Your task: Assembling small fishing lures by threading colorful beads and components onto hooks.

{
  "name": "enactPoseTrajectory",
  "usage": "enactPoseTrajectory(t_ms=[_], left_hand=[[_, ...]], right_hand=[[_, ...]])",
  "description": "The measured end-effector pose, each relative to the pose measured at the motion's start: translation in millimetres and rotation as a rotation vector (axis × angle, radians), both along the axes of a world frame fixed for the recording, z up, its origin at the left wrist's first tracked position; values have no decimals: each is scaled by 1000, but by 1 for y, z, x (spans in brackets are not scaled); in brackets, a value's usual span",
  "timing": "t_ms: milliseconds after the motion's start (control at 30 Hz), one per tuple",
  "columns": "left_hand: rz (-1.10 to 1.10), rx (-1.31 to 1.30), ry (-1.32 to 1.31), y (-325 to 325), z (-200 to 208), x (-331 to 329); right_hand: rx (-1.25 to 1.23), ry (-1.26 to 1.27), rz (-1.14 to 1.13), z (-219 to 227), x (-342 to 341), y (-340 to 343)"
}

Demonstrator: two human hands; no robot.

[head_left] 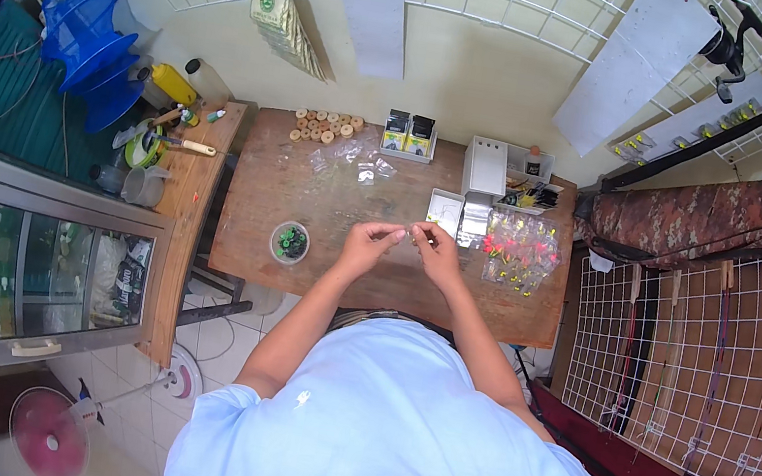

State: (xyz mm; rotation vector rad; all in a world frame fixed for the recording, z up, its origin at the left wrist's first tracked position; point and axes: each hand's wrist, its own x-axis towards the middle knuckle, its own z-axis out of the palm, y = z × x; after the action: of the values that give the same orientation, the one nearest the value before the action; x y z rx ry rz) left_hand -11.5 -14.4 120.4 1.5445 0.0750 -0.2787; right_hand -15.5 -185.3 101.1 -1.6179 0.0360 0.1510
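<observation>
Apparently, left hand and right hand are pinching a tiny item right of the bowl, next needing steadiness.

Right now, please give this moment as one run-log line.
left hand, right hand: fingertips close together | anything held: too small to tell | beyond right hand: white tray

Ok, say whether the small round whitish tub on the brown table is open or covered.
Open: no lid sits on the tub, and green and black pieces inside show from above.
</observation>
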Motion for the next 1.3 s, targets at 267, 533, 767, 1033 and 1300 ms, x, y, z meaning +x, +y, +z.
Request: enactPoseTrajectory(t_ms=[267,533,767,1033,1300], left_hand=[[-10,272,-22,11,-4,-5],[-14,7,-117,-1,-9,-13],[-145,380,-256,2,-1,-10],[-159,542,-492,9,6,-18],[-199,611,-526,23,-15,-17]], right_hand=[[-27,40,81,4,-6,-1],[44,47,-3,4,-10,1],[21,13,-44,0,-18,-3],[152,164,-35,2,-25,-3],[54,146,-72,-6,-30,-5]])
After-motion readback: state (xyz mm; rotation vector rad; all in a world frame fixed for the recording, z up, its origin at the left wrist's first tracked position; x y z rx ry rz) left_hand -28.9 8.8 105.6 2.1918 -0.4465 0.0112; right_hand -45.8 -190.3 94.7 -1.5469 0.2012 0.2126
